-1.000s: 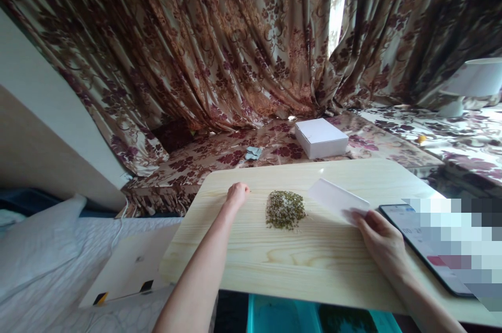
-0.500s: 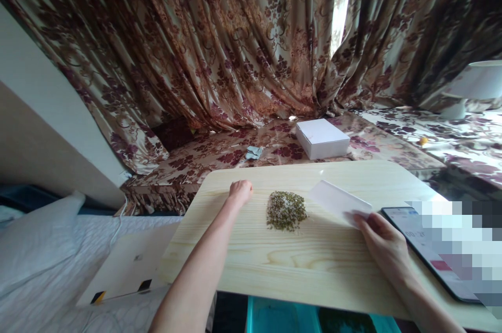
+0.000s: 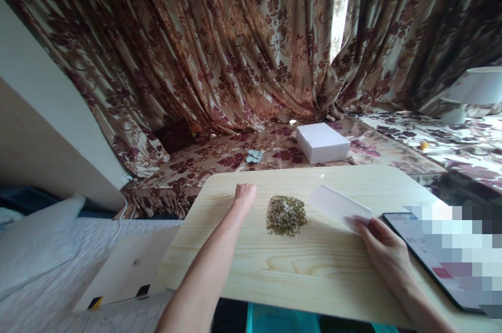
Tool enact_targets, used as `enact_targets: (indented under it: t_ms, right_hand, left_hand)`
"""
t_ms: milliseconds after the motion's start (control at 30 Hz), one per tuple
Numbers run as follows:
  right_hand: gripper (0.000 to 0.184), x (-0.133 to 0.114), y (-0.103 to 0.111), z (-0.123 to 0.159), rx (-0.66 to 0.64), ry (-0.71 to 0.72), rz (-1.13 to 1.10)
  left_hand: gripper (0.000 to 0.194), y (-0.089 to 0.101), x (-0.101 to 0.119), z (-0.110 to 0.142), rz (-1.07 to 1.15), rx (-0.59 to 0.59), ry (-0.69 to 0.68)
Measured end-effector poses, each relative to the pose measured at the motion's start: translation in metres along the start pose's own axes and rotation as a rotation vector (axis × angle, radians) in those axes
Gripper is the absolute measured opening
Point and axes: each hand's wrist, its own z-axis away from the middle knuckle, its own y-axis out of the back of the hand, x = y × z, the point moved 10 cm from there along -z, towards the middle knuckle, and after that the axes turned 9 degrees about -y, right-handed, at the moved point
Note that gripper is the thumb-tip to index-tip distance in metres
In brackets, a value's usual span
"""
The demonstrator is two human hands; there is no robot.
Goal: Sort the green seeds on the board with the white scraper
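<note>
A flat pile of small green and whitish bits, like dried beans or seeds mixed with grains (image 3: 287, 215), lies mid-table. To its left, my left hand (image 3: 246, 195) is closed in a fist on or just above the tabletop, apart from the pile; whatever its fingers may hold is hidden. On the other side, my right hand (image 3: 382, 241) grips a thin white card (image 3: 339, 204) by its near right end, thumb on top. The card slants over the table, its far end close to the pile's right side.
Both hands work at a pale wood-grain table (image 3: 298, 265). A large tablet or phone (image 3: 423, 249) lies at its right. Beyond stand a white box (image 3: 323, 142) and a folded cloth (image 3: 254, 156). Turquoise bins (image 3: 282, 318) sit below the front edge. A bed (image 3: 39, 265) is at left.
My left fist has shifted a little to the right, closer to the pile. The right hand and card hold nearly the same place. The view has tilted up slightly.
</note>
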Motion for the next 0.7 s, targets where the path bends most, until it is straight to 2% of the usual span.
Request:
enact_targets:
  t_ms: [367, 467, 700]
  right_hand:
    - [0.024, 0.0, -0.001, 0.002, -0.01, -0.058, 0.02]
    - [0.028, 0.005, -0.001, 0.0, -0.001, -0.072, 0.025]
    - [0.022, 0.009, -0.001, -0.003, -0.001, -0.031, 0.009]
  left_hand:
    - [0.032, -0.009, -0.024, 0.003, 0.181, -0.046, -0.038]
    - [0.031, -0.01, -0.026, 0.002, 0.214, -0.052, -0.049]
    - [0.032, -0.012, -0.026, -0.001, 0.238, -0.084, -0.052]
